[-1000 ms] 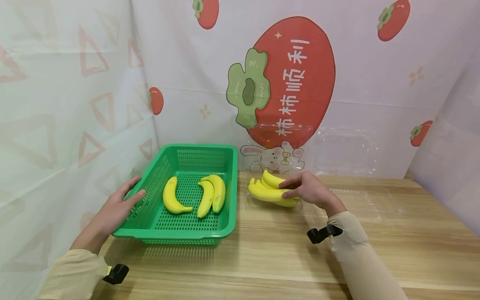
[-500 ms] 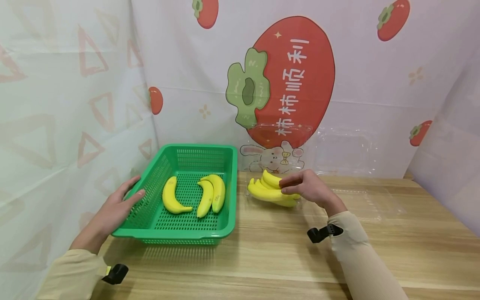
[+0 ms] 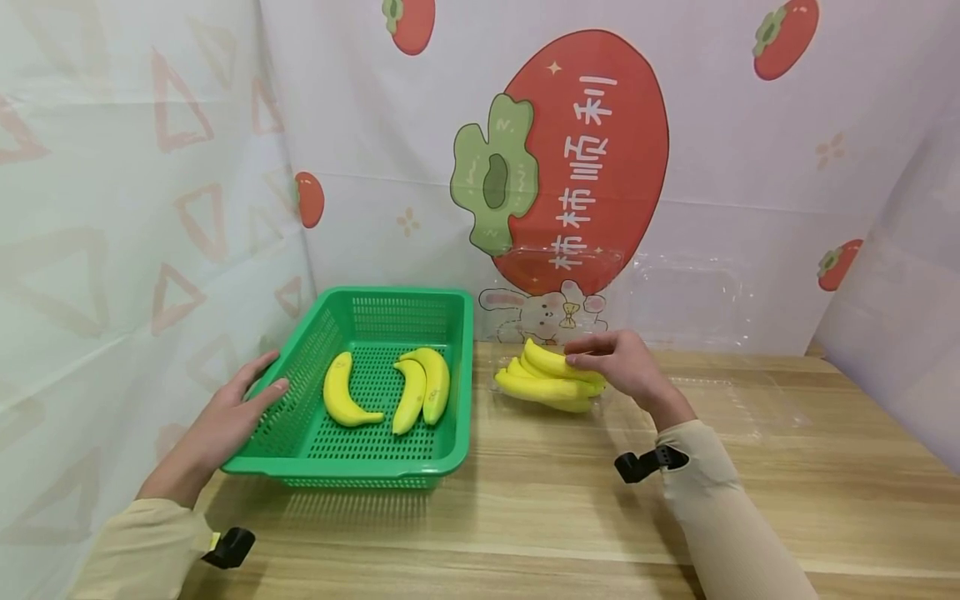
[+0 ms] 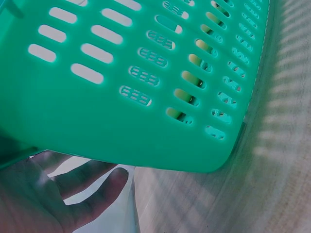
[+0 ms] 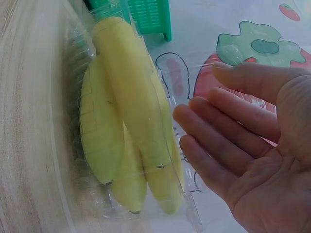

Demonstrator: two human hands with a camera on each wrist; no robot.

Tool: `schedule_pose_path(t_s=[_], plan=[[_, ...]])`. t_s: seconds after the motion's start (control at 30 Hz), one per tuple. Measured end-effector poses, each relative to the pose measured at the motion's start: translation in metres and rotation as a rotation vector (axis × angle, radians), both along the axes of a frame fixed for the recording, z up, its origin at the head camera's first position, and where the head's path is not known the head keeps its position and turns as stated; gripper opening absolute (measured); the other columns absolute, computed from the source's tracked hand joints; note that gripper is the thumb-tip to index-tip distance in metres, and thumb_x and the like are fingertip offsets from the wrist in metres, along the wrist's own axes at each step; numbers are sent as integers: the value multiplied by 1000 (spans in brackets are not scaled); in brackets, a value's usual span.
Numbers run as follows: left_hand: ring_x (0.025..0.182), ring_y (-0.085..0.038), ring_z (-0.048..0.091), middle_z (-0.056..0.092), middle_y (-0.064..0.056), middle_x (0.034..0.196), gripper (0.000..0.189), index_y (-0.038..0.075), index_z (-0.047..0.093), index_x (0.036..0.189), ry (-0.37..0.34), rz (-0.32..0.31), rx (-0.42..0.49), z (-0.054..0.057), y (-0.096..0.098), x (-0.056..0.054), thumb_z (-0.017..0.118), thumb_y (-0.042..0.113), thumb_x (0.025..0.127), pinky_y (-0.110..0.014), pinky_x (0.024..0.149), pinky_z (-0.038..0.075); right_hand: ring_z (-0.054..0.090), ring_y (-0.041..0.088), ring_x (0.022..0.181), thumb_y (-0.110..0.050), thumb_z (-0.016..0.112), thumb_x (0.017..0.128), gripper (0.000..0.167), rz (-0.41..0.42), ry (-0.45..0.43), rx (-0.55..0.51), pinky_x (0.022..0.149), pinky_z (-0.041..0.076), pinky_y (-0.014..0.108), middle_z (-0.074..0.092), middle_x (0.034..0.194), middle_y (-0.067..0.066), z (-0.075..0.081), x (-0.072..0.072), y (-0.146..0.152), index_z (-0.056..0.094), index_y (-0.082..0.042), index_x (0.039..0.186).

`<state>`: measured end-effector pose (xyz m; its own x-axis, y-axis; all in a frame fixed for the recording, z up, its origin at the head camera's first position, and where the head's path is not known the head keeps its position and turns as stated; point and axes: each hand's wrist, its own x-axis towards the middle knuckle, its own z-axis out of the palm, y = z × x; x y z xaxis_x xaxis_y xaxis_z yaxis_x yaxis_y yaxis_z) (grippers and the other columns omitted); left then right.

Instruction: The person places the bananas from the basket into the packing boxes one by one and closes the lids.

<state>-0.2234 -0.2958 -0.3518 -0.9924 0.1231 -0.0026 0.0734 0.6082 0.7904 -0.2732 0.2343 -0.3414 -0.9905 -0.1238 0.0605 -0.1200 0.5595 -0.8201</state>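
Several yellow bananas are piled in a clear plastic clamshell box. My right hand hovers at the right end of this pile, fingers extended and nothing in its grasp. In the right wrist view, my right hand has its palm turned toward the bananas, with a gap between them. On the left, a green perforated basket holds a single banana and a pair lying side by side. My left hand rests at the basket's left rim, its fingers fairly straight and spread.
Another clear clamshell box lies open at the right, its lid leaning on the back cloth. A printed cloth walls off the back of the wooden table; a pale cloth hangs along the left.
My right hand has come off the bananas and shifted slightly up and to the right, leaving them in the box. The left hand has stayed at the basket rim.
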Motion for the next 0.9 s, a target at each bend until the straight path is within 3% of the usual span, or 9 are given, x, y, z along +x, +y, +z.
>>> schedule_pose_path(t_s=[0.23, 0.63, 0.9], plan=[[158, -62, 2, -1, -30, 177, 83, 15, 0, 173, 2, 1, 4, 0, 0, 1, 43, 54, 112, -84, 113, 24, 71, 34, 122, -27, 71, 104, 41, -49, 22, -99, 112, 54, 50, 71, 138, 19, 5, 1, 4, 71, -2, 136], [158, -63, 2, -1, -30, 177, 84, 16, 0, 173, -8, 10, -7, 0, -1, 3, 42, 55, 112, -84, 113, 24, 73, 30, 114, -28, 72, 103, 40, -94, 48, -140, 101, 60, 39, 76, 126, 11, 7, 1, 6, 71, -4, 136], [158, -62, 2, -1, -29, 177, 84, 16, 0, 173, -2, 3, -1, 0, 1, 2, 43, 55, 112, -84, 113, 24, 75, 23, 110, -30, 69, 105, 43, -93, 51, -141, 100, 61, 36, 75, 128, 16, 9, 4, 8, 70, -3, 138]])
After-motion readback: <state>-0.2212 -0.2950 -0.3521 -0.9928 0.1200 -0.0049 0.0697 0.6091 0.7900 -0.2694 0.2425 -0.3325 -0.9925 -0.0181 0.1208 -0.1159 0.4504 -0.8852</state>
